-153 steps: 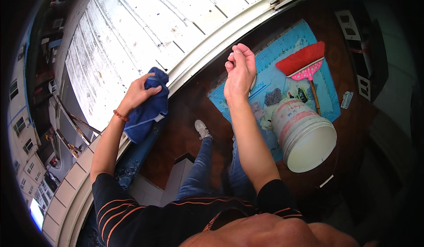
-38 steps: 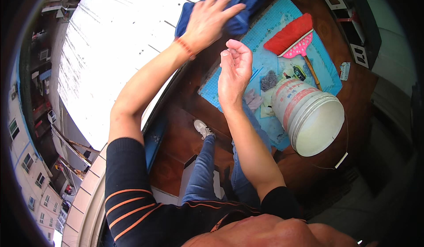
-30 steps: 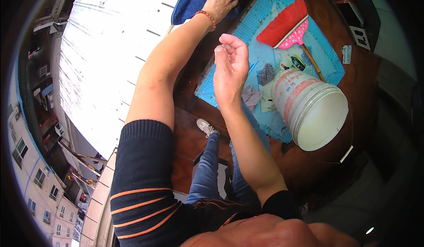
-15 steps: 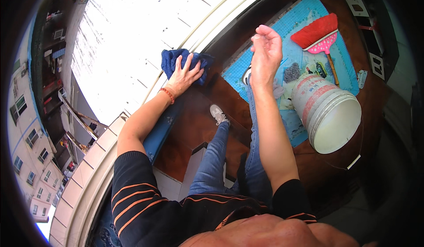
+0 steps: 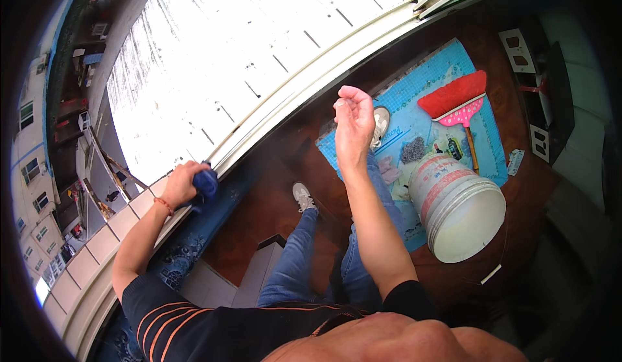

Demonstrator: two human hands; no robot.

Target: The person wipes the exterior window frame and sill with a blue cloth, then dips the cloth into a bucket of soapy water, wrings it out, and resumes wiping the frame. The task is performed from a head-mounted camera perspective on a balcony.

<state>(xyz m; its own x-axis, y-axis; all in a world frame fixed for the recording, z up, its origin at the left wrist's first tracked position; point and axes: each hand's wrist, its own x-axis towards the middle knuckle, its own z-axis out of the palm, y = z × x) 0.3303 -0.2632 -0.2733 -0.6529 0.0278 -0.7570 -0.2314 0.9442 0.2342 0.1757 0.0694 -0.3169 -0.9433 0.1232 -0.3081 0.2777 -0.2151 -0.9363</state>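
blue fabric at the frame: the cloth (image 5: 207,184) is bunching into a small, slightly blurred wad on the inner side of the pale window frame (image 5: 291,105), and the left hand (image 5: 181,184) is gripping it, fingers curling closely over it. a beaded bracelet (image 5: 164,204) is circling that wrist. over to the right hand (image 5: 354,125): it is hanging well apart from the cloth, fingers half curling, thumb lying near them, gripping nothing that's showing. below, the blue mat (image 5: 405,96) is carrying a red-bristled broom (image 5: 457,100), its handle running toward a whitish bucket (image 5: 424,187) whose round mouth is facing the wearer's side. a grey scrubber (image 5: 413,149) and a dark bottle (image 5: 455,148) are lying between bucket and broom. one shoe (image 5: 303,197) is resting on the brown floor (image 5: 259,216).
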